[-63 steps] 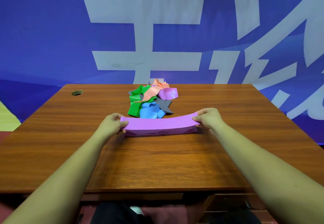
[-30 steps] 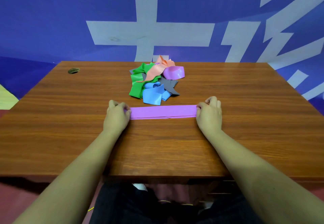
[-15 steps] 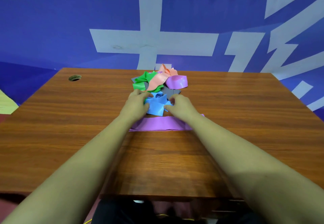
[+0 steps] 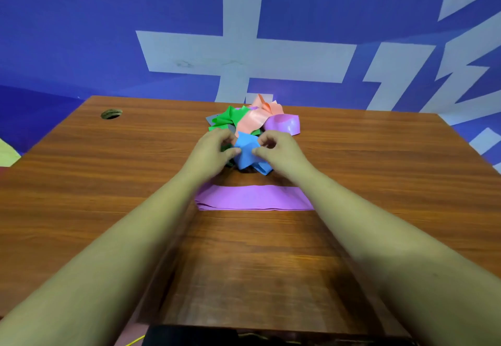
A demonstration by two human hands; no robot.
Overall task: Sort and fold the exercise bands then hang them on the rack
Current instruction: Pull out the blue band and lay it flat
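A folded purple band (image 4: 253, 197) lies flat across the middle of the wooden table (image 4: 81, 183). Just beyond it, my left hand (image 4: 212, 149) and my right hand (image 4: 276, 150) both pinch a crumpled blue band (image 4: 247, 153), lifted slightly off the table. Behind the blue band sits a pile of loose bands: green (image 4: 229, 120), peach (image 4: 257, 118), another purple one (image 4: 283, 124) and a grey one (image 4: 212, 119) partly hidden underneath. No rack is in view.
A round cable hole (image 4: 111, 114) sits at the table's far left corner. A blue banner with large white characters (image 4: 244, 55) hangs directly behind the table's far edge.
Both hands let go of the folded purple band, which stays flat on the table, then reached forward to the pile and took hold of the blue band, lifting it.
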